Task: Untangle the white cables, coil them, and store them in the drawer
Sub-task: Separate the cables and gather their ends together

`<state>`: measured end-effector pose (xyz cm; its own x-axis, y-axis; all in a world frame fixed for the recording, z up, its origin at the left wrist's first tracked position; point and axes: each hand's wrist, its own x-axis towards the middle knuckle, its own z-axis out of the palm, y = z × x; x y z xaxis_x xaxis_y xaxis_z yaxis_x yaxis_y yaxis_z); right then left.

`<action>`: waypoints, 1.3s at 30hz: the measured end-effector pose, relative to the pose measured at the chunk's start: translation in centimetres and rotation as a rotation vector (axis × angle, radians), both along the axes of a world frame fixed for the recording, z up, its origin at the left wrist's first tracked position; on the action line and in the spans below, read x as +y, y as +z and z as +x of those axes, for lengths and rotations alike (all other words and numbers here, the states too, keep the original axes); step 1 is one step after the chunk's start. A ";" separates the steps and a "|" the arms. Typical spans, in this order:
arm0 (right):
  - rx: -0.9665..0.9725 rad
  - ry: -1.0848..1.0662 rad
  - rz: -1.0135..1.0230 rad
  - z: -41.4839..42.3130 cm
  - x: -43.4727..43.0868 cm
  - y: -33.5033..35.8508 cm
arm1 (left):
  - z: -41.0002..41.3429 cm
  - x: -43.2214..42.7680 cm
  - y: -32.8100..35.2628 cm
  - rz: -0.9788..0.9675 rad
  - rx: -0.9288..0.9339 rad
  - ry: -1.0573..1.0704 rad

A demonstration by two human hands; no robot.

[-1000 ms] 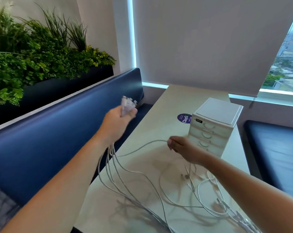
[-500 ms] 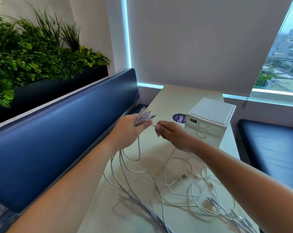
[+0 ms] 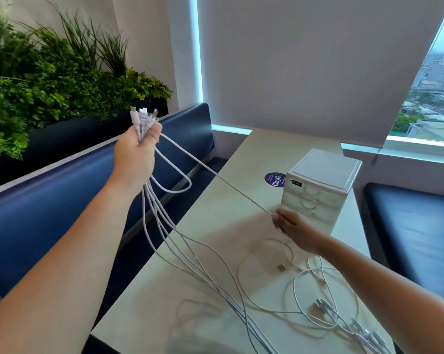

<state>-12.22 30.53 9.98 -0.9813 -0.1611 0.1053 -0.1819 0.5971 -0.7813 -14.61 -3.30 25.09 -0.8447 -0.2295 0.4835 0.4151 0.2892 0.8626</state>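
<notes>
My left hand [image 3: 136, 152] is raised over the bench and grips a bunch of white cable ends [image 3: 143, 117], plugs pointing up. From it several white cables [image 3: 190, 254] hang down and trail across the table. One cable [image 3: 216, 175] runs taut from my left hand down to my right hand [image 3: 289, 223], which pinches it just in front of the white drawer unit [image 3: 320, 190]. All the drawers look closed. Loose loops and more plugs [image 3: 325, 307] lie on the table below my right forearm.
The pale table [image 3: 216, 218] carries a purple round sticker [image 3: 274, 178] beside the drawer unit. A blue bench back [image 3: 62, 200] runs along the left, with a planter of green plants [image 3: 50, 80] behind it. Another blue seat [image 3: 415, 233] is at the right.
My hands have drawn apart: the left rose up and left with the plug bunch, the right slid down along one cable toward the drawer unit, pulling it taut.
</notes>
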 end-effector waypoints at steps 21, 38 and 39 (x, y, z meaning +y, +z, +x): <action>-0.057 0.179 0.155 1.3 -1.2 8.6 | 3.4 5.7 -0.8 -0.399 -0.187 -0.343; -0.011 0.211 -0.090 1.1 -1.6 8.1 | 3.8 7.4 -0.9 -0.492 -0.132 -0.292; -0.018 0.199 -0.079 1.1 -1.2 7.8 | 3.5 6.9 -0.7 -0.494 -0.113 -0.268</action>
<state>-11.11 29.29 17.74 -0.9326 -0.3443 0.1082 -0.2761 0.4875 -0.8283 -11.06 3.62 24.39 -0.8950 0.2303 0.3820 0.4424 0.5668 0.6950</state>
